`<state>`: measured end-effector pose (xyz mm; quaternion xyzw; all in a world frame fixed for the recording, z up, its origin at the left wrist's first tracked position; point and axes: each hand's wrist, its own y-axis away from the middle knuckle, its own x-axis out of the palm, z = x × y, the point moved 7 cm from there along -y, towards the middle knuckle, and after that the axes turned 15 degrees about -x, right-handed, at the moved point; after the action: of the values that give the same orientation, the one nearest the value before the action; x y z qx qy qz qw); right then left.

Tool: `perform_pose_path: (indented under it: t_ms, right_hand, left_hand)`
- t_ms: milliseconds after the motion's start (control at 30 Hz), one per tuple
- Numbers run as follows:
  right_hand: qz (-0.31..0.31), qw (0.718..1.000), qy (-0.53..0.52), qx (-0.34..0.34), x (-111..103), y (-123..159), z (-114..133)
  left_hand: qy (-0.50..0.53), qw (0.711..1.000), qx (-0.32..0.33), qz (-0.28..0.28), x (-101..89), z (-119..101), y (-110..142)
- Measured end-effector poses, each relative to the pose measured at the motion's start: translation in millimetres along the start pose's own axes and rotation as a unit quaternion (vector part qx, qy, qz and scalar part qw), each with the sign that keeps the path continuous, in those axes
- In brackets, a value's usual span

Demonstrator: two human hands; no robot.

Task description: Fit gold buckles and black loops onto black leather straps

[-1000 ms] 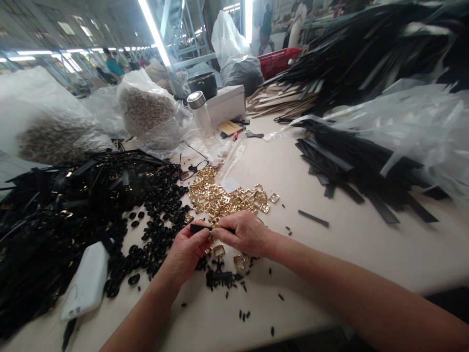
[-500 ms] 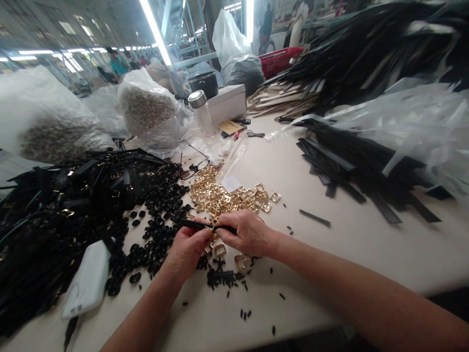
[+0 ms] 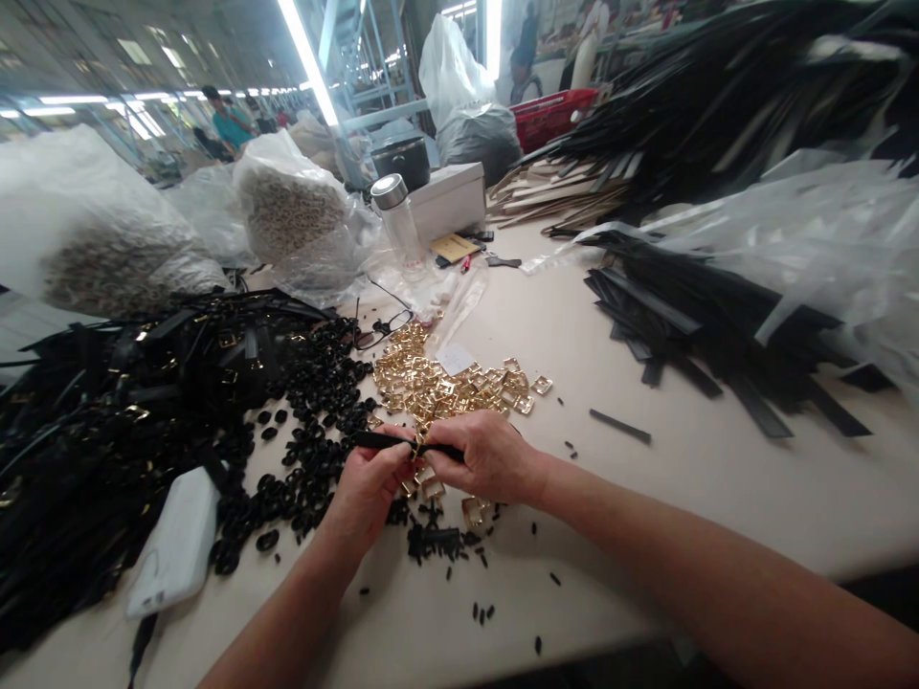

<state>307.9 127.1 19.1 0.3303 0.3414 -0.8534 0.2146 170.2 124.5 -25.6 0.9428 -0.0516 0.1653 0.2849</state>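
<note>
Both hands meet in front of me over a heap of gold buckles (image 3: 452,388). Between thumb and fingers, my left hand (image 3: 369,483) grips a black strap (image 3: 380,440) whose end sticks out to the left. My right hand (image 3: 492,459) pinches the same strap from the other side. Where the fingertips meet, a bit of gold metal (image 3: 417,449) shows on the strap, probably a buckle, mostly hidden by the fingers. Below the hands lie a few loose gold buckles (image 3: 474,511) and small black pieces (image 3: 435,543).
Black rings (image 3: 316,431) and a pile of buckled straps (image 3: 187,373) spread on the left, beside a white device (image 3: 176,541). Flat black strips (image 3: 689,306) lie on the right. Glasses (image 3: 388,325), a glass bottle (image 3: 397,220) and filled plastic bags (image 3: 287,206) stand farther back.
The view has shifted very slightly. Both hands stay in place on the strap, and a little more gold metal shows between the fingertips.
</note>
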Motion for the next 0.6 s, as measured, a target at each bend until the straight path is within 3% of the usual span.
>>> perform_pose_path:
  t_ms: [233, 600]
  right_hand:
    - [0.031, 0.999, -0.034, 0.024, 2, 1, -3]
    - [0.01, 0.994, -0.091, 0.054, 4, 3, -13]
  left_hand:
    - [-0.03, 0.999, -0.007, -0.011, -9.9, 2, -3]
    - [0.022, 0.998, -0.035, -0.037, -9.8, 0, -7]
